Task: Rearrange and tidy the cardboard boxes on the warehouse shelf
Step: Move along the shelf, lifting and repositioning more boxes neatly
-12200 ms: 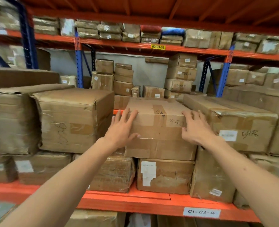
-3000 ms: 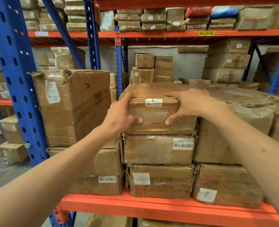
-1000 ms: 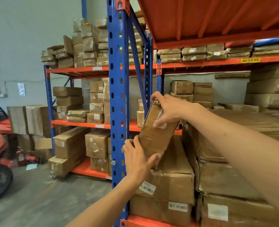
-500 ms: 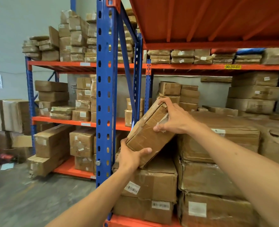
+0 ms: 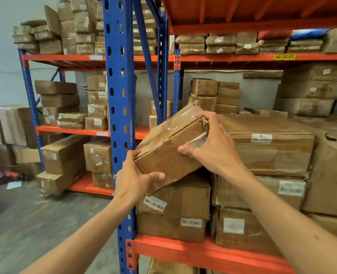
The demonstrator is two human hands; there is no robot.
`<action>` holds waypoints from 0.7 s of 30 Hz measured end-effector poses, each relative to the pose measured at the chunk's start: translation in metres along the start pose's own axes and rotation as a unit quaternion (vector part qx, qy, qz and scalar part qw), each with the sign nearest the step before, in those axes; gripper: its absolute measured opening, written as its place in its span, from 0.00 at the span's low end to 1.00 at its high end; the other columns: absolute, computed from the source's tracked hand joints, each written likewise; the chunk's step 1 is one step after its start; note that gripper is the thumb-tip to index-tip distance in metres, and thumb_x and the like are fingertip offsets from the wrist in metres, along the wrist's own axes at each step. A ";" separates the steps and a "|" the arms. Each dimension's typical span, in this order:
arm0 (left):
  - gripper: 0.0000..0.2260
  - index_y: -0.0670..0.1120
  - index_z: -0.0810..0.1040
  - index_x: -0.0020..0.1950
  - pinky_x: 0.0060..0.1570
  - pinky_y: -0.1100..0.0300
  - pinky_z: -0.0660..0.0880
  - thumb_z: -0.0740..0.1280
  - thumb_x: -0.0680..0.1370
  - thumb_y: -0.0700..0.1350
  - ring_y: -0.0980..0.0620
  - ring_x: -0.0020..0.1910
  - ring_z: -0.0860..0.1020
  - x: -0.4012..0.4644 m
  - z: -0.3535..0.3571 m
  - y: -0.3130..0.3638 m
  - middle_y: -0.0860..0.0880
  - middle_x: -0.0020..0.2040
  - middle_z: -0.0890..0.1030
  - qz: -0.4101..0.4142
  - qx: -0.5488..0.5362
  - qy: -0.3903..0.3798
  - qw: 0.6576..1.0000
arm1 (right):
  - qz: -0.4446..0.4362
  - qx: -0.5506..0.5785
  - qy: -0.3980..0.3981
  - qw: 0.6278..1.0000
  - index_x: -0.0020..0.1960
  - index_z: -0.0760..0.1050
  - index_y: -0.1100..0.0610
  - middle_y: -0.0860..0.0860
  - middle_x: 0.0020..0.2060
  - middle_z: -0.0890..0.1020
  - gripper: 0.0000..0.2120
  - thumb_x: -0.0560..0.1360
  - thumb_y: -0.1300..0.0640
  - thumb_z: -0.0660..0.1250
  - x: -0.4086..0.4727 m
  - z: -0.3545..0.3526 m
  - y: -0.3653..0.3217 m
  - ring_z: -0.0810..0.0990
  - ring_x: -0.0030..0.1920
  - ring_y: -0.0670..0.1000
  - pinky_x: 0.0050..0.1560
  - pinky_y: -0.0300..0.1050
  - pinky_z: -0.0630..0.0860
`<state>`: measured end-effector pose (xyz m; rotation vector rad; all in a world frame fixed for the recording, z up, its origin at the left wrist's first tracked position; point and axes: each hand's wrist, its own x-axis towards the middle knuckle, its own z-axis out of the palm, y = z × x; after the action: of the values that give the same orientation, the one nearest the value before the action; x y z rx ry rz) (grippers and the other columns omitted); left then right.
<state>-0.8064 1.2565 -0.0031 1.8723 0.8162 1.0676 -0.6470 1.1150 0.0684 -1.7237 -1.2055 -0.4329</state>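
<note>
At the shelf's [image 5: 203, 252] left edge, beside the blue upright [image 5: 120, 115], the left hand [image 5: 136, 180] grips the tilted box's [image 5: 169, 149] lower corner; the right hand [image 5: 213, 149] clamps its torn upper end. That tear could give, dropping it. The box lies flatter than half a second ago.

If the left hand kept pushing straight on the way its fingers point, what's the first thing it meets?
The left hand already grips the tilted box at its lower near corner. Going on up and right, it would probably drive that box against the big box behind; depth is unclear.
</note>
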 end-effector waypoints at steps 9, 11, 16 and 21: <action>0.40 0.57 0.68 0.68 0.54 0.50 0.77 0.85 0.62 0.54 0.48 0.52 0.78 0.000 -0.001 -0.011 0.52 0.55 0.78 0.044 0.063 0.005 0.997 | 0.060 0.043 0.082 0.994 0.66 0.62 0.31 0.39 0.65 0.72 0.36 0.67 0.41 0.80 -0.031 0.023 0.016 0.67 0.61 0.49 0.56 0.48 0.65; 0.38 0.55 0.69 0.66 0.50 0.53 0.75 0.84 0.62 0.55 0.49 0.50 0.76 0.009 0.003 -0.006 0.54 0.51 0.77 0.072 0.090 0.015 0.993 | 0.082 0.050 0.061 0.994 0.66 0.62 0.31 0.38 0.62 0.74 0.36 0.67 0.40 0.80 -0.017 0.020 0.022 0.71 0.60 0.49 0.56 0.49 0.67; 0.40 0.57 0.68 0.70 0.57 0.44 0.76 0.84 0.63 0.50 0.37 0.59 0.77 0.023 0.000 0.003 0.42 0.60 0.79 0.082 0.220 -0.023 0.972 | 0.183 0.103 0.060 0.976 0.62 0.63 0.36 0.41 0.59 0.76 0.34 0.67 0.40 0.81 -0.052 0.037 0.041 0.76 0.59 0.49 0.52 0.45 0.73; 0.40 0.60 0.68 0.70 0.49 0.51 0.68 0.83 0.63 0.53 0.36 0.58 0.77 0.024 -0.008 -0.016 0.42 0.62 0.77 0.122 0.244 -0.032 0.961 | 0.189 0.136 0.119 0.965 0.61 0.64 0.31 0.44 0.62 0.77 0.30 0.68 0.40 0.80 -0.079 0.055 0.047 0.76 0.62 0.51 0.62 0.58 0.75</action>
<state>-0.8051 1.2865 -0.0055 2.4634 0.8845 1.0057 -0.6546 1.1174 -0.0386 -1.5652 -0.7065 -0.2224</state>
